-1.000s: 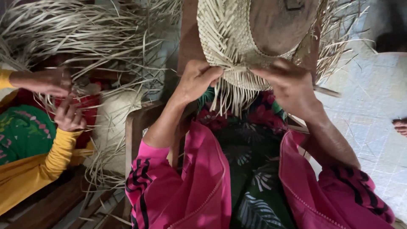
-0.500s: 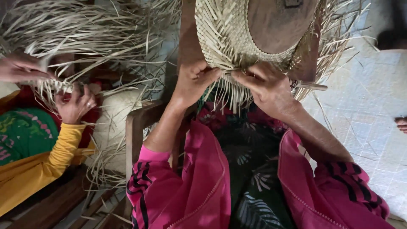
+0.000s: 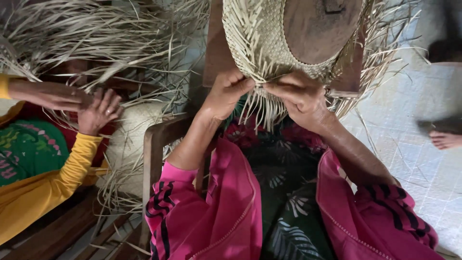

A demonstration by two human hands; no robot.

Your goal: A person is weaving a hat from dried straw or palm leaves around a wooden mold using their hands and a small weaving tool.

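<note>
Straw fills most of what I see — a half-woven hat (image 3: 260, 43) of pale palm strips sits over a rounded brown wooden block (image 3: 320, 29), just above my lap. My left hand (image 3: 226, 94) presses up against the lower edge of the weave, fingers curled shut around a few loose strips there. My right hand (image 3: 298, 98) meets it from the other side, thumb and fingers pinched closed on strips at the same edge, so both grips are tight on the hat's fringe and almost touching each other. Unwoven strips hang down from the rim between my wrists, over my dark leaf-patterned skirt (image 3: 284, 192). My sleeves are bright pink with black stripes. A curved wooden chair arm (image 3: 156, 144) stands just beside my left forearm. Further left, another person in yellow sleeves has both hands (image 3: 98, 110) in a separate loose bundle of straw (image 3: 96, 33) — well apart from mine. At the far right a bare foot (image 3: 445, 139) rests on the pale tiled floor (image 3: 414, 159).
</note>
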